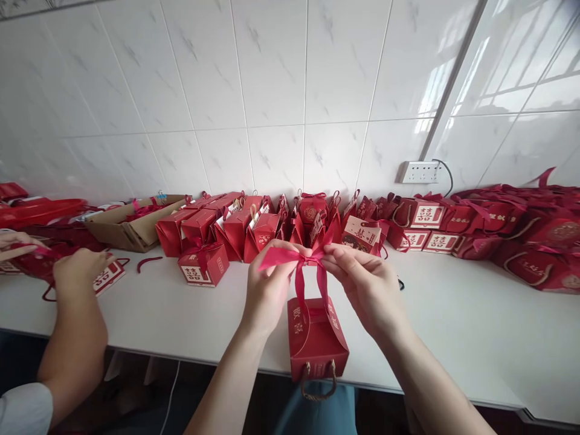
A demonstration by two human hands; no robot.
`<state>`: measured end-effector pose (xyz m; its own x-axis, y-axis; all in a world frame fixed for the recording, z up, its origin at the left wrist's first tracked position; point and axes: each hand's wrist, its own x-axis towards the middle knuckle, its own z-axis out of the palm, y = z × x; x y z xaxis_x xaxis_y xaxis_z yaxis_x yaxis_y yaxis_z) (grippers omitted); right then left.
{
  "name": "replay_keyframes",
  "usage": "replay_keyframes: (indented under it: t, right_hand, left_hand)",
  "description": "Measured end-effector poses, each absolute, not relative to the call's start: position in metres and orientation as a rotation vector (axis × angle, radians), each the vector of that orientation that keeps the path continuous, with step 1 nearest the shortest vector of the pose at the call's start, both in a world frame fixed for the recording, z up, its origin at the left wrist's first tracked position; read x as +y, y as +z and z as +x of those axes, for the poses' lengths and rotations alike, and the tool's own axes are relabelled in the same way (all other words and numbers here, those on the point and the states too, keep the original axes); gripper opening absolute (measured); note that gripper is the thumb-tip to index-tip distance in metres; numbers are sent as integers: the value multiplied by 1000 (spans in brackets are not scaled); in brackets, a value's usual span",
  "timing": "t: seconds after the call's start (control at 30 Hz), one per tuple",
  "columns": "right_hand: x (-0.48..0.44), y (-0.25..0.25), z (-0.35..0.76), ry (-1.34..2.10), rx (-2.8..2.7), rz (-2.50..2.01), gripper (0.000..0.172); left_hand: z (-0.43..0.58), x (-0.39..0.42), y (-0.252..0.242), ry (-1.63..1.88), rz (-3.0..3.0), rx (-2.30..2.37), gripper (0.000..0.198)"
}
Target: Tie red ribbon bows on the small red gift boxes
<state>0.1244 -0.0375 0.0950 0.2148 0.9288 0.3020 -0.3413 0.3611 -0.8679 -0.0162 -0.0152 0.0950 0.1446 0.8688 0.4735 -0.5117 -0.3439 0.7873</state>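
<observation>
A small red gift box with gold characters and a rope handle stands at the near edge of the white table. A red ribbon rises from its top into a bow. My left hand pinches the bow's left loop. My right hand pinches the right loop. Both hands are closed on the ribbon, just above the box.
A long row of finished red gift boxes lines the tiled wall, with a pile of red bags at the right. One tied box stands alone. A brown cardboard tray lies at left. Another person's hands work on a box there. A wall socket is behind.
</observation>
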Motion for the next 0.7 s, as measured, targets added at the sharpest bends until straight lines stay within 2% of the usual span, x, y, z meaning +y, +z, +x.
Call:
replay_keyframes:
  t: [0.2, 0.4, 0.7]
  right_hand:
    - [-31, 96, 124, 1034, -781, -681, 19]
    - [-32, 93, 128, 947, -760, -619, 29]
    - [-48, 73, 160, 809, -720, -766, 31]
  left_hand:
    - [-16, -13, 90, 1493, 1164, 436, 3]
    - [-18, -13, 83, 1526, 1144, 476, 4]
    - [-38, -16, 57, 1612, 975, 691, 9]
